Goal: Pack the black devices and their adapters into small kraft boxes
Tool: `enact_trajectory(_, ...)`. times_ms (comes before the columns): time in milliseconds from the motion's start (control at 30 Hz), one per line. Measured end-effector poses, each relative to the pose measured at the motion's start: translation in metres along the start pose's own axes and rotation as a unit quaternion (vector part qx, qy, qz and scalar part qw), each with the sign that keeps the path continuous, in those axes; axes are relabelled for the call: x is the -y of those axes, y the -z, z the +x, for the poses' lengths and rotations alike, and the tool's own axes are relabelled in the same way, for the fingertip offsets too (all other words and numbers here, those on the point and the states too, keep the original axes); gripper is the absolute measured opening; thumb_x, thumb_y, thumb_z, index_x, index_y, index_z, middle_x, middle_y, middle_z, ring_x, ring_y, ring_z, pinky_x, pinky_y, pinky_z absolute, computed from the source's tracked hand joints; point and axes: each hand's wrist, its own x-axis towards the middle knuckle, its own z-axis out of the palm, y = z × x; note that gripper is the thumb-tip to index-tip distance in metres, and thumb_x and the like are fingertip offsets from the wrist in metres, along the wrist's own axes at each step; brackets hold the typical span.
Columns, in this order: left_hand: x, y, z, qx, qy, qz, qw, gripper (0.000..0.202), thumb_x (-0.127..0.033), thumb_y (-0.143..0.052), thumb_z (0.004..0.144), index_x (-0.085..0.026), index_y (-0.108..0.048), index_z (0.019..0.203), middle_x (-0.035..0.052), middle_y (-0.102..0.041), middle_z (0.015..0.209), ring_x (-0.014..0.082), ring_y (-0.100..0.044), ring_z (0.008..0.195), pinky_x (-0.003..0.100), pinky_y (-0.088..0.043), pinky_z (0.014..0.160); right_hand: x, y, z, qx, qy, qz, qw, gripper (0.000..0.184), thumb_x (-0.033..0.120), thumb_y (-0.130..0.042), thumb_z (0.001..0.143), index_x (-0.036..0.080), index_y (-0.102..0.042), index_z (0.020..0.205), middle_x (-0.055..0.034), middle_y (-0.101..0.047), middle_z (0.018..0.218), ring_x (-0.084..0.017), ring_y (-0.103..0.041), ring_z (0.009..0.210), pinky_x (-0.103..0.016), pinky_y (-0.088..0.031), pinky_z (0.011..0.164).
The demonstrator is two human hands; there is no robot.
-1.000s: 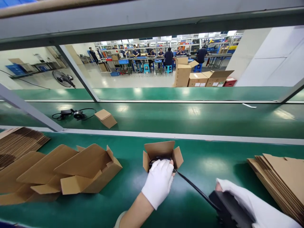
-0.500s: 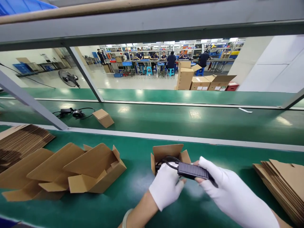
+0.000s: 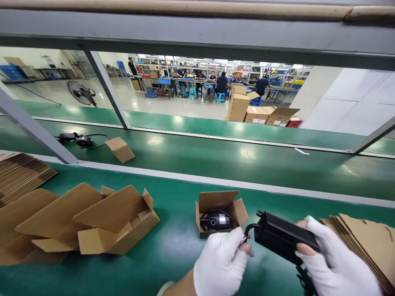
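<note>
- On the head camera, and I'm taking the small open carton [image 3: 218,200] as my landmark: there it stands on the green counter [image 3: 173,257], flaps spread wide.
- Inside that carton, look, the black device [image 3: 218,220] with its white label, a thin dark lead curving beside it.
- Here's the left hand [image 3: 220,263], white-gloved, right at the carton's near side, thumb and fingers pinched together on the black cord [image 3: 250,229]; whether the glove touches the carton, I can't tell from here.
- And the right hand [image 3: 335,257], gloved with bare fingertips, well to the carton's right: it pinches one end of the black power adapter [image 3: 280,236] between thumb and fingers.
- That adapter hangs above the counter, right of the carton and tilted, its left end higher, the cord bending from that end to the left hand; below it I see a dark bundled lead [image 3: 305,280], blurred.
- Left of the carton, I've got a row of open boxes [image 3: 123,230] overlapping; farther left, a flat cardboard stack [image 3: 26,176].
- Far right of the carton, another pile of folded cardboard [image 3: 367,242], partly behind the right hand.
- Beyond the carton, past the white rail [image 3: 185,177], a lone brown box [image 3: 120,149] beside a black corded unit [image 3: 84,141].
</note>
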Motion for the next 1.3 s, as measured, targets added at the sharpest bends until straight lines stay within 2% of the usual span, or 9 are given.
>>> enact_trajectory(100,0.002,-0.029,-0.015,0.076,0.079,0.011,0.994,0.019,-0.027,-0.042,0.088,-0.024,-0.057,0.100,0.0006,-0.067,0.071,0.0130,-0.061,0.057,0.020,-0.046,0.047,0.010,-0.026,-0.004,-0.029,-0.060,0.020,0.998,0.046,0.063,-0.039,0.085,0.022,-0.050,0.102,-0.0073,-0.067,0.081,-0.024,-0.063,0.066,-0.029,-0.051,0.059)
enact_trajectory(200,0.008,-0.051,-0.023,0.121,0.072,0.107,0.984,0.024,-0.026,-0.042,0.087,-0.024,-0.056,0.106,0.0043,-0.069,0.077,0.0163,-0.062,0.061,0.023,-0.044,0.044,0.012,-0.053,-0.011,-0.021,-0.070,0.044,0.996,0.045,0.059,-0.035,0.086,0.020,-0.049,0.103,-0.0097,-0.067,0.084,-0.026,-0.064,0.072,-0.032,-0.051,0.064)
enact_trajectory(433,0.012,-0.070,-0.012,0.158,0.011,0.210,0.965,0.018,-0.020,-0.042,0.082,-0.016,-0.058,0.074,0.0083,-0.064,0.065,0.0209,-0.061,0.056,0.031,-0.046,0.048,0.019,-0.074,-0.030,0.030,-0.154,0.120,0.980,0.054,0.059,-0.040,0.081,0.019,-0.045,0.117,-0.0105,-0.066,0.099,-0.030,-0.062,0.093,-0.037,-0.049,0.078)
enact_trajectory(533,0.007,-0.052,-0.011,0.177,-0.026,0.262,0.948,0.020,-0.026,-0.050,0.080,-0.014,-0.057,0.095,0.0095,-0.066,0.081,0.0246,-0.061,0.064,0.035,-0.048,0.050,0.022,-0.073,-0.023,0.028,-0.191,0.178,0.965,0.048,0.054,-0.045,0.079,0.018,-0.048,0.110,-0.0095,-0.067,0.089,-0.028,-0.064,0.084,-0.035,-0.050,0.072)
enact_trajectory(667,0.016,0.017,-0.003,0.212,-0.124,0.270,0.931,0.046,-0.042,-0.064,0.074,-0.017,-0.050,0.111,0.0098,-0.056,0.119,0.0260,-0.057,0.094,0.040,-0.050,0.078,0.023,-0.070,-0.009,0.077,-0.189,0.255,0.945,0.047,0.056,-0.048,0.079,0.018,-0.049,0.107,0.0001,-0.061,0.058,-0.021,-0.057,0.053,-0.031,-0.048,0.055)
enact_trajectory(733,0.030,0.052,0.010,0.211,-0.140,0.328,0.910,0.055,-0.036,-0.067,0.072,-0.015,-0.046,0.119,0.0111,-0.048,0.130,0.0301,-0.047,0.114,0.046,-0.038,0.099,0.024,-0.069,-0.006,0.101,-0.191,0.235,0.948,0.053,0.058,-0.047,0.080,0.018,-0.045,0.115,0.0049,-0.054,0.047,-0.020,-0.052,0.044,-0.030,-0.044,0.050)
enact_trajectory(800,0.047,0.072,0.027,0.242,-0.178,0.368,0.880,0.058,-0.022,-0.069,0.068,-0.013,-0.045,0.120,0.0128,-0.052,0.124,0.0286,-0.050,0.111,0.042,-0.040,0.096,0.025,-0.069,-0.003,0.118,-0.197,0.174,0.958,0.057,0.059,-0.044,0.081,0.018,-0.042,0.120,0.0065,-0.051,0.042,-0.021,-0.052,0.043,-0.030,-0.042,0.048)
enact_trajectory(967,0.066,0.064,0.062,0.352,-0.241,0.408,0.807,0.023,-0.008,-0.055,0.072,-0.013,-0.056,0.095,0.0064,-0.061,0.082,0.0189,-0.059,0.059,0.032,-0.046,0.054,0.035,-0.071,0.003,0.101,-0.171,0.011,0.980,0.053,0.056,-0.038,0.082,0.020,-0.040,0.121,0.0003,-0.062,0.055,-0.025,-0.060,0.049,-0.032,-0.045,0.050)
enact_trajectory(1300,0.038,0.028,0.046,0.417,-0.208,0.427,0.775,0.033,-0.008,-0.055,0.069,-0.006,-0.063,0.102,0.0174,-0.064,0.079,0.0270,-0.062,0.059,0.033,-0.049,0.040,0.040,-0.097,0.015,0.128,-0.010,-0.285,0.950,0.046,0.038,-0.030,0.090,0.008,-0.038,0.124,-0.0063,-0.060,0.055,-0.029,-0.061,0.047,-0.032,-0.040,0.042)
